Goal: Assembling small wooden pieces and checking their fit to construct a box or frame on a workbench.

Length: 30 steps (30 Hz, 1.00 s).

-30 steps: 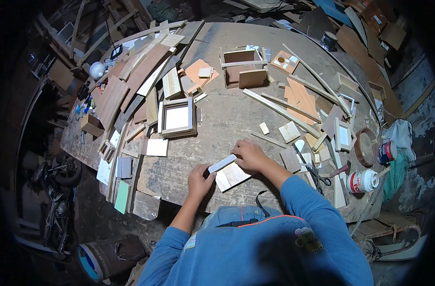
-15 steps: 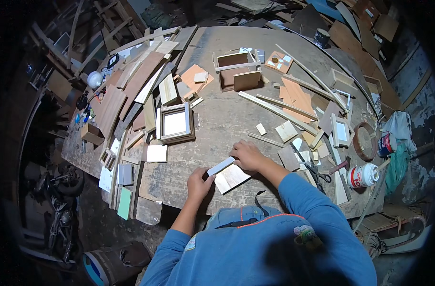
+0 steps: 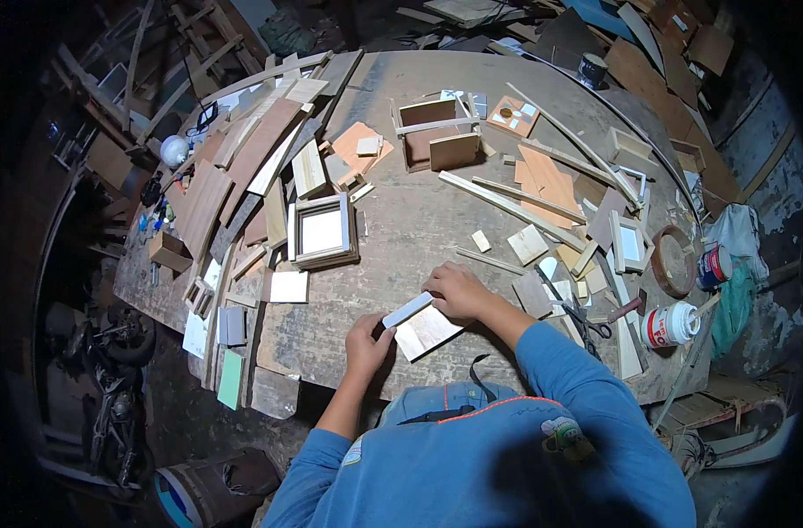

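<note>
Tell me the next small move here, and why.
Probably press the grey strip evenly against the board: it lies along the board's edge, with the left hand holding one end and the right hand at the other; whether they sit flush is hard to see.

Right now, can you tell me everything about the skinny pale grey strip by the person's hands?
The pale grey strip is narrow and straight, with a smooth-looking top face. It may be wood, but I can't tell. It lies slantwise along the far edge of a pale wooden board, its left end nearer the person. The left hand touches that end with its thumb; the right hand is at the other end. I can't tell whether strip and board are joined.
</note>
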Motion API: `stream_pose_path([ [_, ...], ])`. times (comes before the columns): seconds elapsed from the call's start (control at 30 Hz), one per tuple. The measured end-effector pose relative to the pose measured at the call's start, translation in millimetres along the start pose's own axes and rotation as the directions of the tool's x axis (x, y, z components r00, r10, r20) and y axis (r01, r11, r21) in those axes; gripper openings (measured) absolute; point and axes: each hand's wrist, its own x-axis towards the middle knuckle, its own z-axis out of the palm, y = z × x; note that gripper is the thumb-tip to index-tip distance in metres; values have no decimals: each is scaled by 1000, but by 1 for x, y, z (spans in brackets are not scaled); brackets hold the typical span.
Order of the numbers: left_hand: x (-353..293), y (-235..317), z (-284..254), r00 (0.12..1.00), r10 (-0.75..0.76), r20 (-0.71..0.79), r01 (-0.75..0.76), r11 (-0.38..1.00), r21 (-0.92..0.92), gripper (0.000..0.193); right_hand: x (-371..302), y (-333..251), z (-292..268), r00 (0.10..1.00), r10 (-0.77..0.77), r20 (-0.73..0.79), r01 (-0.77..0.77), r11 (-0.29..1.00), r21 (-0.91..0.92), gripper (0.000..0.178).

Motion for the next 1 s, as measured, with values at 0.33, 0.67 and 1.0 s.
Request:
stream_pose_path([
  [0.33,1,-8,6,997,-76,-19,75,995,-61,28,3,4,5,1000,2,-26,-1,999,44,29],
  [0.67,17,-36,12,949,-272,161,304,925,-227,27,13,19,20,993,115,18,-117,982,147,34],
  [1.0,21,-37,14,932,-345,111,360,918,-166,31,14,15,21,986,167,-3,-165,977,137,31],
])
